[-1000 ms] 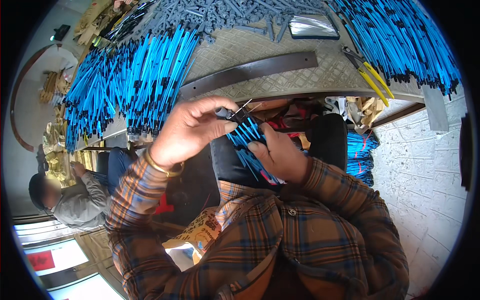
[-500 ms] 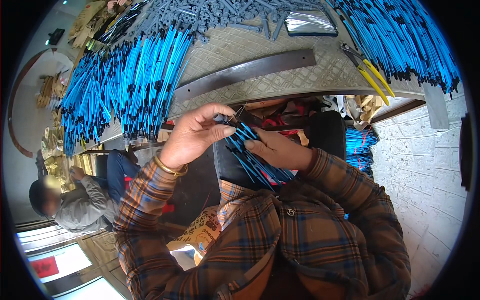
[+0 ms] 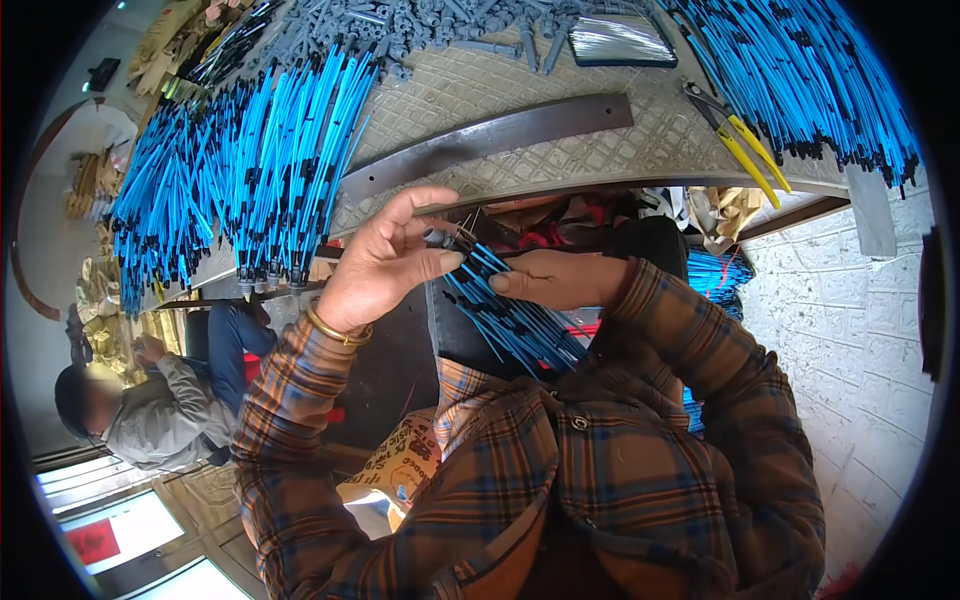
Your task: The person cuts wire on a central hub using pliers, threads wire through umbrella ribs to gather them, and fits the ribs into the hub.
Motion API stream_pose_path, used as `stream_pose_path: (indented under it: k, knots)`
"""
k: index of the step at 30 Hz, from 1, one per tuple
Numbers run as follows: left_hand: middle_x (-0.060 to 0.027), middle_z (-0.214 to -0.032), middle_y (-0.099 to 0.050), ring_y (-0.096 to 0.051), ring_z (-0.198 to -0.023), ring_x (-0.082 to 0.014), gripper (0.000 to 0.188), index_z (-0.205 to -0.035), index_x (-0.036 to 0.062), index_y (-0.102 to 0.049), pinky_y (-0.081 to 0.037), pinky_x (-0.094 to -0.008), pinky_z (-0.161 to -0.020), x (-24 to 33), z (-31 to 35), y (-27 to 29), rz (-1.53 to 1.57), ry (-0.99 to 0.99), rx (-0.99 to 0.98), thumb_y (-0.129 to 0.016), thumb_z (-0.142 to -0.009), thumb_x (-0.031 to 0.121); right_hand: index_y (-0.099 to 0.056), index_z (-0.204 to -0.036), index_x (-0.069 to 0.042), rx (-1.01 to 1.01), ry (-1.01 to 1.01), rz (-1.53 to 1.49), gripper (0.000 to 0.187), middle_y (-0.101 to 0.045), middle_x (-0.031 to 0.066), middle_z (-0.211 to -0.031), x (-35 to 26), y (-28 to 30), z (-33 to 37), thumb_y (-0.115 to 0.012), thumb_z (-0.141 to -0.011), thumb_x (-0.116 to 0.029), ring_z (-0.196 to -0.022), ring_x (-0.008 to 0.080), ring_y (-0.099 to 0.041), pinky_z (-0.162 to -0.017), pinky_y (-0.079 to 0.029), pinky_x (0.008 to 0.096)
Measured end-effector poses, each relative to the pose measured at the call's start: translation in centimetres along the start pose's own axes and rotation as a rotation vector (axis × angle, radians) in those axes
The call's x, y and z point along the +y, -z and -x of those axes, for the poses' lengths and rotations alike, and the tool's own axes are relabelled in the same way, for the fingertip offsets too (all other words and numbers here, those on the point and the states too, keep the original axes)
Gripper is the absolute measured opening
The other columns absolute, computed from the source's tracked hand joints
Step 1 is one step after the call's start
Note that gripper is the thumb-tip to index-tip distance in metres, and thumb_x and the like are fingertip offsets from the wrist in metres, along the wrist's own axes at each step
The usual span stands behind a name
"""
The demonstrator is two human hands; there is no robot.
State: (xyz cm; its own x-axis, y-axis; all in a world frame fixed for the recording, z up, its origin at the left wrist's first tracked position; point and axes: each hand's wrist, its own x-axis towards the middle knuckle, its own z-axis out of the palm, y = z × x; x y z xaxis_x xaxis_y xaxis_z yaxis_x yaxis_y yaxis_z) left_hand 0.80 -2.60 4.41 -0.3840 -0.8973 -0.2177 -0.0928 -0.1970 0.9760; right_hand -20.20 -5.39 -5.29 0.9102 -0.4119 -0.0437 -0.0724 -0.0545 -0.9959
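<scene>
Above my lap, my right hand (image 3: 565, 278) grips a bundle of thin blue wires (image 3: 520, 330) with black sleeves, its thumb lying across them. The bundle slants from the upper left down toward my lap. Close to its upper end, my left hand (image 3: 380, 265) curls around a small grey plastic fitting (image 3: 437, 237). The left thumb tip reaches the wire ends, while its index finger is raised and bent above. Fine metal tips (image 3: 468, 221) stick up at the top of the bundle. The left fingers partly hide the fitting.
On the worktable (image 3: 440, 100) lie a dark metal bar (image 3: 490, 137), yellow-handled pliers (image 3: 740, 150), a heap of grey plastic fittings (image 3: 420, 25) and a tray of silvery pins (image 3: 622, 42). Blue wire piles (image 3: 290, 150) flank both sides. A seated person (image 3: 160, 410) is at left.
My left index finger has lifted and straightened away from the thumb. The right hand has turned flatter over the bundle, and more of the blue wires show below it.
</scene>
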Motion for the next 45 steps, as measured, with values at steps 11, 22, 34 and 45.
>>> stream_pose_path:
  k: [11, 22, 34, 45]
  knots:
    - [-0.0087, -0.097, -0.063, -0.058, -0.087, -0.0153, 0.031, -0.106, 0.0003, -0.048, -0.045, -0.027, -0.078, -6.5, -0.5, -3.9, -0.084, -0.208, 0.301, -0.052, -0.091, 0.027, -0.048, -0.096, 0.002, 0.088, 0.011, 0.263, 0.06, -0.055, 0.0192, -0.075, -0.6, -0.7, 0.4, -0.028, -0.092, -0.055, -0.071, 0.0334, -0.057, -0.067, -0.045, 0.0392]
    - [-0.0099, -0.092, -0.063, -0.058, -0.08, -0.0125, 0.021, -0.099, 0.0002, -0.05, -0.046, -0.026, -0.075, -5.6, -0.7, -4.8, 0.159, -0.189, 0.346, -0.051, -0.09, 0.019, -0.047, -0.103, 0.003, 0.531, -0.028, 0.372, 0.045, -0.056, 0.0229, -0.077, -2.0, -3.2, 1.5, -0.041, -0.093, -0.041, -0.073, 0.0401, -0.056, -0.064, -0.044, 0.0436]
    - [-0.0303, -0.107, -0.055, -0.056, -0.099, -0.0342, 0.033, -0.105, -0.001, -0.048, -0.043, -0.0405, -0.09, -6.1, -0.7, -4.6, 0.444, -0.251, 0.2, -0.048, -0.086, 0.027, -0.05, -0.097, -0.007, 0.355, 0.103, 0.438, 0.02, -0.057, 0.0181, -0.072, -1.8, -1.1, 1.2, -0.049, -0.089, -0.026, -0.068, 0.0379, -0.057, -0.058, -0.043, 0.0441]
    - [-0.0325, -0.109, -0.053, -0.055, -0.102, -0.035, 0.034, -0.103, 0.0007, -0.045, -0.04, -0.043, -0.092, -6.0, -0.2, -4.9, 0.48, -0.271, 0.169, -0.048, -0.086, 0.031, -0.046, -0.09, -0.003, 0.412, 0.144, 0.628, 0.017, -0.055, 0.0178, -0.062, -1.8, -2.5, 1.0, -0.05, -0.086, -0.019, -0.058, 0.0366, -0.057, -0.049, -0.042, 0.0454]
